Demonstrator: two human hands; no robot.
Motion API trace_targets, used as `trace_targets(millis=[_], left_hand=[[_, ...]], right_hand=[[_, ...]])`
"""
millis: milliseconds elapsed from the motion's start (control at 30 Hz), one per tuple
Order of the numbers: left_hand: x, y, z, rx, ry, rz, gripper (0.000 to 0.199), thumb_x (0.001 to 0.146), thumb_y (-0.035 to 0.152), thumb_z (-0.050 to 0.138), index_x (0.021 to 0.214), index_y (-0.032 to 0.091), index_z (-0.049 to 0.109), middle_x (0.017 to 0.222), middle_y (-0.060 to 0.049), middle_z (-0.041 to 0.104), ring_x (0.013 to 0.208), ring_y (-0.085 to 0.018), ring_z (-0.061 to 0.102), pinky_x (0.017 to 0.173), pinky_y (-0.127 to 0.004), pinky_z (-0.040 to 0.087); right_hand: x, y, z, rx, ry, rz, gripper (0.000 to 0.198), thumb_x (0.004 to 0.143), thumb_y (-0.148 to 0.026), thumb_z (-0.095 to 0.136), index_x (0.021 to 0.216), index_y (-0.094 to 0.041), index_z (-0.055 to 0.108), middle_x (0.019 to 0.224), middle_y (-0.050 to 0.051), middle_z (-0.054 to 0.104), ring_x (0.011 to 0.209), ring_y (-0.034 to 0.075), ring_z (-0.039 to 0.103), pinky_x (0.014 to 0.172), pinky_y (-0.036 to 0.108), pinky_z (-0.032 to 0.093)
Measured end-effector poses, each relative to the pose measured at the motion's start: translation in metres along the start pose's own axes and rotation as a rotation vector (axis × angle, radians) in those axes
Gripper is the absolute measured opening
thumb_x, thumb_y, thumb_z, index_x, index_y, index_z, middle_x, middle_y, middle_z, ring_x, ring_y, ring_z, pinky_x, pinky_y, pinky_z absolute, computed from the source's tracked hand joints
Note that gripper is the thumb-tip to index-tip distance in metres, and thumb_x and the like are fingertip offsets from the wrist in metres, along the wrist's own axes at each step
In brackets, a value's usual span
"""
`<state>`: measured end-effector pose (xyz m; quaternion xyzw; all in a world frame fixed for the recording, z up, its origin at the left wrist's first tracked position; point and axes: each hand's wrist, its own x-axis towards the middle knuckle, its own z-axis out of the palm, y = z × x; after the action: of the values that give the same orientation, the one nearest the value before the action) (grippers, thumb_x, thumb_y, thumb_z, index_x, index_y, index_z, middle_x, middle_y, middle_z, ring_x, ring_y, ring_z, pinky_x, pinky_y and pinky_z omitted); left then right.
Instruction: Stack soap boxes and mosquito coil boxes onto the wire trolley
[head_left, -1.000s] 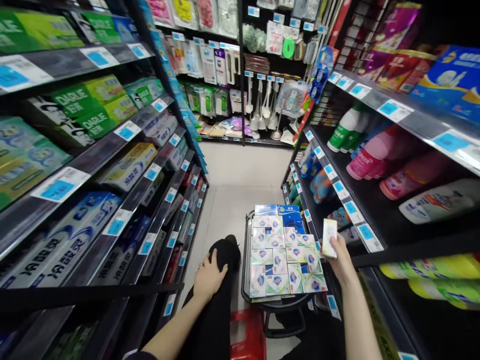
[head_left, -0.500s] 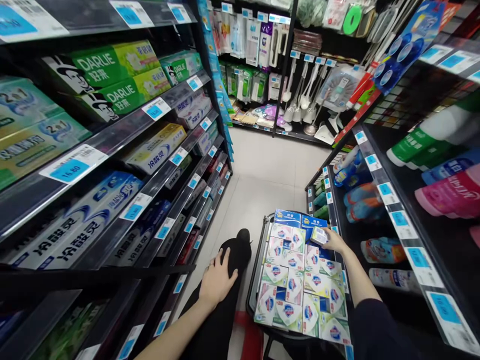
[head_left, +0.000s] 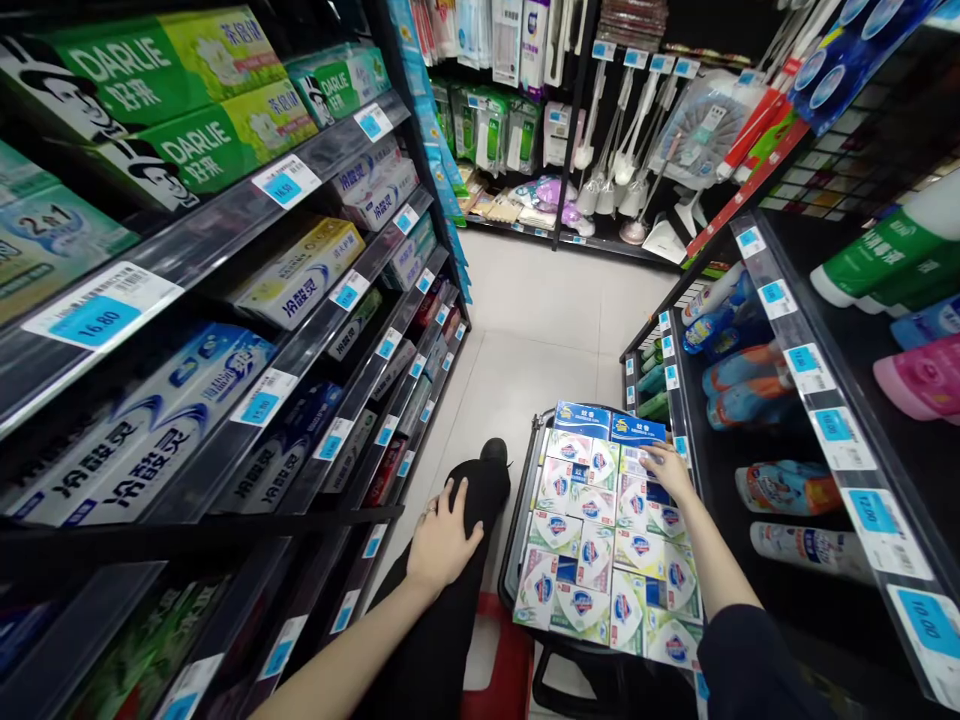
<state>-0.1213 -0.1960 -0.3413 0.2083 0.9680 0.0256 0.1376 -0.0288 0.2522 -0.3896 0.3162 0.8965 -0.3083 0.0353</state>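
My left hand (head_left: 444,535) lies spread on my black-trousered knee, a ring on one finger, holding nothing. My right hand (head_left: 667,470) has its fingers on a small soap box (head_left: 631,461) at the far end of a black-rimmed basket (head_left: 517,500). This box sits level against the others, in front of a blue mosquito coil box (head_left: 637,430). Rows of white, green and pink soap boxes (head_left: 581,602) cover the basket's top, packed closely, with blue packaging showing through the gaps. A second blue mosquito coil box (head_left: 583,415) stands at the far left corner.
Toothpaste shelves (head_left: 292,300) rise on my left. Shelves of bottles and tubes (head_left: 810,400) stand close on the right of the basket. A red plastic stool (head_left: 491,655) is beneath me. Brushes and dustpans (head_left: 622,150) hang across the aisle's far end, beyond the tiled floor (head_left: 525,290).
My right hand has lowered the tilted soap box into the gap at the basket's far end. My left hand stays on my knee. The view has shifted slightly.
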Motion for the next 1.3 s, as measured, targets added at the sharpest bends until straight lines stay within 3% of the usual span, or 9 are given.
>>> trace_targets(millis=[267,1000,1167,1300], left_hand=[[0.0,0.0,-0.001,-0.013,-0.01,-0.014,0.067,0.084,0.038,0.044,0.146,0.015,0.031,0.146,-0.015,0.037,0.122,-0.033,0.044,0.096,-0.043,0.041],[0.0,0.002,-0.001,0.02,0.007,-0.01,0.067,0.084,0.037,0.044,0.145,0.014,0.032,0.144,-0.017,0.039,0.117,-0.033,0.047,0.093,-0.043,0.042],[0.0,0.002,0.0,0.024,0.006,-0.012,0.066,0.084,0.037,0.044,0.145,0.013,0.033,0.145,-0.017,0.038,0.117,-0.033,0.048,0.093,-0.043,0.042],[0.0,0.003,-0.001,0.043,0.004,-0.013,0.066,0.084,0.037,0.044,0.145,0.013,0.032,0.144,-0.017,0.039,0.116,-0.033,0.049,0.093,-0.042,0.043]], right_hand=[[-0.007,-0.01,0.0,0.004,0.034,0.041,0.037,0.076,-0.033,0.061,0.107,-0.017,0.07,0.112,0.012,0.065,0.105,0.026,0.06,0.094,0.039,0.043],[-0.01,-0.013,0.001,-0.022,0.088,0.076,0.044,0.078,-0.038,0.058,0.113,-0.012,0.064,0.116,0.015,0.063,0.109,0.027,0.058,0.095,0.036,0.042],[-0.006,-0.013,0.001,-0.077,0.14,0.229,0.052,0.081,-0.042,0.054,0.119,-0.007,0.061,0.117,0.021,0.06,0.113,0.033,0.056,0.095,0.041,0.042],[-0.006,-0.005,-0.017,-0.1,0.164,0.419,0.054,0.086,-0.046,0.044,0.121,-0.007,0.06,0.11,0.022,0.064,0.106,0.033,0.06,0.09,0.041,0.045]])
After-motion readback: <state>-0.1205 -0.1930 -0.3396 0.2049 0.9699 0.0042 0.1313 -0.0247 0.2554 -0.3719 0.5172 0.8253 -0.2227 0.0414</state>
